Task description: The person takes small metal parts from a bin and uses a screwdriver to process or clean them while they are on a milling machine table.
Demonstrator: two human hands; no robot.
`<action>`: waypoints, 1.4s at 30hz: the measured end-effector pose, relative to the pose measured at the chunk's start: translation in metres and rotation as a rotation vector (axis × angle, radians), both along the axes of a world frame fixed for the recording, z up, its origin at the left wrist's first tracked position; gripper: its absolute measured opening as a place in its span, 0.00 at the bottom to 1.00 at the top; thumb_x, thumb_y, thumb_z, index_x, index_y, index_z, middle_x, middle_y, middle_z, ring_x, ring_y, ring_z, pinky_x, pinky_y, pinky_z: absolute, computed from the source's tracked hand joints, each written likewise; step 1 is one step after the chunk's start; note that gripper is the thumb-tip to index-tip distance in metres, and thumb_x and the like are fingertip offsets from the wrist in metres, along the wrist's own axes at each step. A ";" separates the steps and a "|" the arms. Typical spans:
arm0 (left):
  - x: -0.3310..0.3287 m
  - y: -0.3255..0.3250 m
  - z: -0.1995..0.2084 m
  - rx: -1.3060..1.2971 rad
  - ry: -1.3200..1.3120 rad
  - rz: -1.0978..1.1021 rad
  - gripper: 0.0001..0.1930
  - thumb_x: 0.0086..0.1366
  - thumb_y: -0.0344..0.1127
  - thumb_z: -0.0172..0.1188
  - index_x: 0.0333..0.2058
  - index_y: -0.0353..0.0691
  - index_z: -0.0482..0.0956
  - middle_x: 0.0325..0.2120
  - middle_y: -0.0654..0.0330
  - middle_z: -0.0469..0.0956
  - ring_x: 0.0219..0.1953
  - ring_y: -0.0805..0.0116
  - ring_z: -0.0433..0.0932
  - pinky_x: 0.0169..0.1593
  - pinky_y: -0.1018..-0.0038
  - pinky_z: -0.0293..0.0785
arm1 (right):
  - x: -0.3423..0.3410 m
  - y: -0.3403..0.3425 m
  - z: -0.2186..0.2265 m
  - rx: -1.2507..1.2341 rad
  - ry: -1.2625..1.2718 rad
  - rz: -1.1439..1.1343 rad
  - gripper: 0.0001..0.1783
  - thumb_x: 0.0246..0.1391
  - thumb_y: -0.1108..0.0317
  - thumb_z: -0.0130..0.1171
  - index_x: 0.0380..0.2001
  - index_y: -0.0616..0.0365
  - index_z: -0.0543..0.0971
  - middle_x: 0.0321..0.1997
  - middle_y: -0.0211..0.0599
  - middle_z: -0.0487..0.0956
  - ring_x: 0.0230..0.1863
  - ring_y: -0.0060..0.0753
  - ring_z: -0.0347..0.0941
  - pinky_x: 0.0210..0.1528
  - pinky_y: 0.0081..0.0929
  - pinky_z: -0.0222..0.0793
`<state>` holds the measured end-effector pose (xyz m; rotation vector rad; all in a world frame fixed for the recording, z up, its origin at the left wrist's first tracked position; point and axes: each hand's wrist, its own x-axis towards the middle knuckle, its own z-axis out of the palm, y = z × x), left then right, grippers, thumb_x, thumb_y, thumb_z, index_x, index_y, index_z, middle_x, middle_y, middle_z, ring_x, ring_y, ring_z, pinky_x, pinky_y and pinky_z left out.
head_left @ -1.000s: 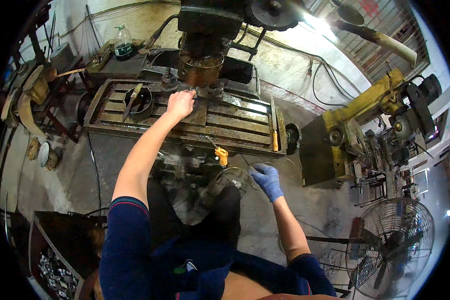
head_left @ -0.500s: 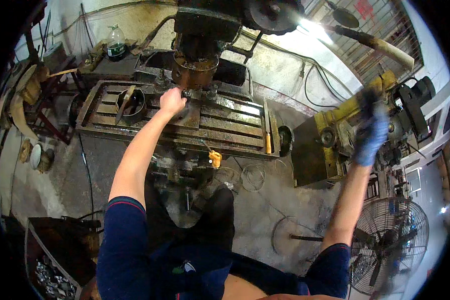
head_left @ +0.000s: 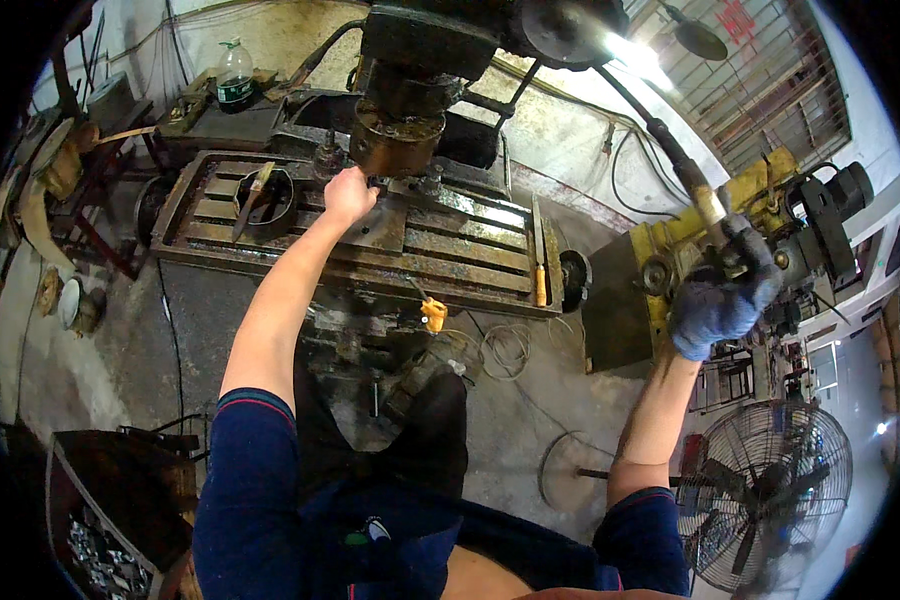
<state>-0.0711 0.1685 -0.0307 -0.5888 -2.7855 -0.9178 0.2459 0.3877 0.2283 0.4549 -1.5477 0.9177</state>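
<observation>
Nearest, a bin [head_left: 105, 455] of metal scraps stands at lower left, and a caged fan [head_left: 765, 495] at lower right. Past the person's knees, a yellow-handled tool [head_left: 432, 316] sits just in front of the front edge of the machine's slotted table [head_left: 470, 258], its thin tip pointing toward that edge. A file with an orange handle [head_left: 541, 285] lies along the table's right edge, the handle near the front right corner. The gloved right hand [head_left: 727, 300], off to the right of the table, has its fingers wrapped around the lower end of a long lever [head_left: 708, 205], which slants up leftward toward a dark wheel [head_left: 570, 30]. Over the table's middle, the bare left hand [head_left: 349, 196] is curled into a fist just below the round machine head [head_left: 398, 140]; I cannot tell whether it grips anything. Toward the table's left edge, a brush [head_left: 258, 188] leans in a dark pot [head_left: 272, 230]. Beyond the back left corner stands a clear bottle [head_left: 235, 75].
</observation>
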 end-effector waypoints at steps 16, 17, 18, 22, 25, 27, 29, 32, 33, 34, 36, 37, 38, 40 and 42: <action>0.002 -0.007 0.009 0.017 -0.035 -0.048 0.14 0.47 0.39 0.62 0.33 0.38 0.79 0.29 0.48 0.77 0.35 0.50 0.76 0.38 0.60 0.73 | -0.011 -0.017 -0.026 0.060 0.051 -0.071 0.22 0.52 0.55 0.48 0.20 0.66 0.71 0.24 0.46 0.73 0.34 0.41 0.69 0.50 0.49 0.61; 0.002 -0.006 0.010 -0.014 -0.045 -0.044 0.14 0.48 0.38 0.62 0.33 0.39 0.79 0.29 0.48 0.77 0.35 0.50 0.76 0.38 0.60 0.73 | -0.010 -0.015 -0.024 0.076 0.039 -0.069 0.22 0.52 0.55 0.49 0.19 0.66 0.71 0.25 0.46 0.73 0.35 0.41 0.69 0.51 0.51 0.60; 0.002 -0.006 0.011 -0.044 -0.056 -0.041 0.14 0.48 0.38 0.62 0.34 0.40 0.79 0.29 0.48 0.77 0.35 0.50 0.76 0.38 0.60 0.73 | -0.010 -0.013 -0.021 0.093 0.026 -0.066 0.22 0.52 0.55 0.49 0.19 0.66 0.71 0.25 0.46 0.73 0.35 0.41 0.69 0.52 0.52 0.59; 0.006 -0.005 0.012 0.020 -0.008 -0.052 0.13 0.48 0.38 0.61 0.35 0.42 0.79 0.30 0.48 0.77 0.36 0.50 0.76 0.39 0.60 0.73 | -0.013 -0.002 0.005 0.160 0.034 -0.020 0.22 0.53 0.55 0.47 0.20 0.67 0.72 0.25 0.46 0.73 0.33 0.41 0.70 0.52 0.53 0.60; 0.004 -0.008 0.004 0.021 -0.002 -0.075 0.14 0.49 0.38 0.61 0.35 0.42 0.78 0.30 0.48 0.77 0.36 0.50 0.76 0.40 0.60 0.73 | -0.016 -0.017 -0.014 0.096 -0.009 -0.098 0.20 0.55 0.57 0.41 0.20 0.63 0.70 0.26 0.44 0.73 0.35 0.41 0.70 0.57 0.59 0.53; -0.003 -0.006 0.002 0.007 -0.008 -0.078 0.15 0.49 0.39 0.61 0.36 0.41 0.78 0.30 0.48 0.77 0.37 0.49 0.76 0.40 0.60 0.72 | -0.011 -0.013 -0.027 0.139 0.013 -0.050 0.17 0.55 0.59 0.41 0.20 0.60 0.69 0.29 0.45 0.73 0.38 0.43 0.70 0.59 0.59 0.50; -0.006 -0.014 0.002 0.017 -0.060 -0.103 0.16 0.48 0.40 0.61 0.35 0.39 0.78 0.31 0.48 0.77 0.37 0.49 0.75 0.40 0.59 0.72 | -0.014 -0.013 -0.027 0.112 0.019 0.002 0.16 0.55 0.60 0.42 0.21 0.59 0.69 0.30 0.45 0.73 0.39 0.43 0.70 0.59 0.59 0.51; 0.000 -0.034 0.015 -0.034 -0.079 -0.161 0.18 0.49 0.39 0.61 0.39 0.37 0.75 0.30 0.49 0.78 0.36 0.51 0.76 0.40 0.60 0.72 | -0.019 -0.023 -0.025 0.003 0.073 0.008 0.21 0.53 0.56 0.47 0.18 0.64 0.68 0.26 0.49 0.74 0.34 0.42 0.70 0.56 0.59 0.54; 0.013 -0.046 0.023 0.024 -0.032 -0.206 0.19 0.49 0.38 0.61 0.41 0.38 0.75 0.30 0.50 0.78 0.36 0.51 0.76 0.39 0.60 0.72 | -0.018 -0.021 -0.026 -0.015 0.066 0.002 0.21 0.53 0.56 0.47 0.18 0.64 0.69 0.26 0.49 0.74 0.34 0.42 0.70 0.56 0.59 0.54; 0.029 -0.059 0.035 0.082 0.020 -0.249 0.20 0.49 0.37 0.60 0.42 0.39 0.74 0.30 0.50 0.78 0.36 0.52 0.76 0.39 0.61 0.72 | -0.015 -0.021 -0.025 -0.033 0.065 -0.003 0.20 0.53 0.56 0.47 0.18 0.64 0.69 0.27 0.49 0.74 0.34 0.42 0.70 0.56 0.59 0.54; 0.051 -0.095 0.047 0.018 0.151 -0.266 0.23 0.51 0.34 0.57 0.48 0.43 0.70 0.30 0.53 0.78 0.34 0.51 0.75 0.37 0.60 0.71 | -0.013 -0.022 -0.027 -0.038 0.057 0.007 0.20 0.54 0.57 0.47 0.19 0.64 0.70 0.27 0.48 0.74 0.35 0.42 0.71 0.57 0.59 0.54; 0.066 -0.116 0.054 -0.001 0.322 -0.215 0.21 0.51 0.33 0.57 0.47 0.43 0.70 0.34 0.53 0.76 0.35 0.51 0.74 0.38 0.61 0.70 | -0.013 -0.018 -0.028 -0.031 0.054 0.026 0.20 0.54 0.57 0.47 0.19 0.64 0.70 0.27 0.48 0.74 0.35 0.42 0.71 0.57 0.58 0.55; 0.072 -0.135 0.058 -0.039 0.383 -0.164 0.21 0.52 0.34 0.57 0.47 0.44 0.70 0.35 0.53 0.74 0.36 0.51 0.73 0.40 0.61 0.70 | -0.013 -0.016 -0.028 -0.019 0.051 0.042 0.19 0.54 0.58 0.47 0.20 0.64 0.71 0.27 0.47 0.74 0.35 0.42 0.71 0.57 0.58 0.55; 0.073 -0.168 0.060 -0.107 0.402 0.008 0.23 0.51 0.36 0.58 0.49 0.45 0.69 0.36 0.53 0.74 0.36 0.51 0.73 0.41 0.62 0.68 | -0.013 -0.019 -0.027 -0.044 0.076 0.055 0.19 0.54 0.58 0.46 0.20 0.64 0.71 0.27 0.47 0.74 0.36 0.42 0.71 0.56 0.56 0.56; 0.069 -0.191 0.057 -0.151 0.334 0.113 0.25 0.51 0.37 0.59 0.50 0.46 0.67 0.37 0.53 0.73 0.37 0.51 0.73 0.42 0.61 0.68 | -0.013 -0.019 -0.027 -0.058 0.068 0.083 0.19 0.55 0.58 0.44 0.21 0.63 0.71 0.28 0.45 0.74 0.37 0.42 0.70 0.57 0.57 0.54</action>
